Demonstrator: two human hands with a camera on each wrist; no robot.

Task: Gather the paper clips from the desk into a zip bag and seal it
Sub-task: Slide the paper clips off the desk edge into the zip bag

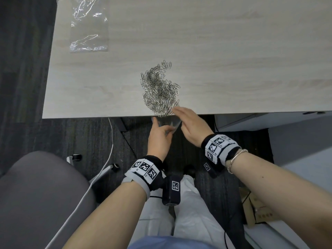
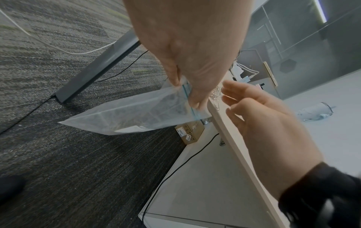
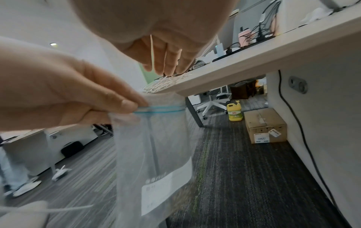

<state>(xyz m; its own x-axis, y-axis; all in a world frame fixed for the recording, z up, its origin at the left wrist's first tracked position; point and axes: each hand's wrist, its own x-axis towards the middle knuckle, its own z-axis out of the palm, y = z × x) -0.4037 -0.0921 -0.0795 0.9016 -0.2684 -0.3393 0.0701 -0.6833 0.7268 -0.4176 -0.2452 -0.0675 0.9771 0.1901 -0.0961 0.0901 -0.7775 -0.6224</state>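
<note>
A heap of silver paper clips (image 1: 159,88) lies on the light wooden desk (image 1: 224,51), reaching its near edge. Just below that edge my left hand (image 1: 159,135) pinches the blue zip strip of a clear zip bag (image 3: 156,146), which hangs down under the desk rim. In the left wrist view the zip bag (image 2: 132,117) shows a white label and looks empty. My right hand (image 1: 186,119) has straight fingers resting on the nearest clips at the desk edge, above the bag's mouth. Whether the mouth is open is hard to tell.
A second clear plastic bag (image 1: 89,26) lies at the desk's far left. A grey chair (image 1: 36,194) stands at my left. Under the desk are a cardboard box (image 3: 265,125), a yellow bottle (image 3: 235,113), cables and a desk leg (image 2: 97,67).
</note>
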